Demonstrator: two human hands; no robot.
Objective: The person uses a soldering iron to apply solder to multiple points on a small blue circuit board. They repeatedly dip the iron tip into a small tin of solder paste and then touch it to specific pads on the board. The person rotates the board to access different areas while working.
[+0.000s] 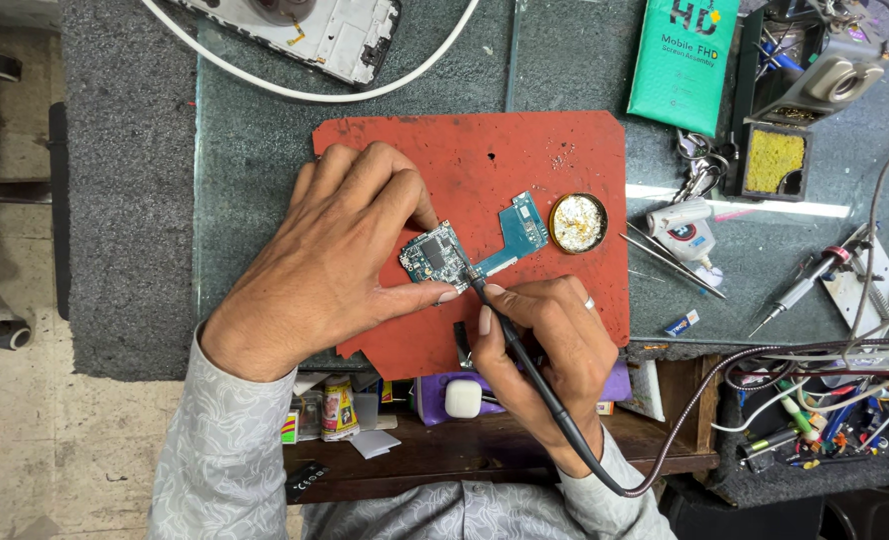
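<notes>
A small blue circuit board (435,254) lies on a red mat (525,160). My left hand (335,255) presses it down, thumb and fingers at its left and lower edges. My right hand (545,345) grips a thin black soldering iron (525,360) like a pen. The iron's tip touches the board's right edge, where a thin blue strip (521,228) leads off to the upper right. The iron's dark cable (705,400) runs off to the right.
A round tin of flux (578,222) sits at the mat's right side. Tweezers (670,262), a small bottle (685,232), a yellow sponge stand (775,160), a green packet (687,60) and tangled wires (825,400) crowd the right. An opened device (315,25) lies at the top.
</notes>
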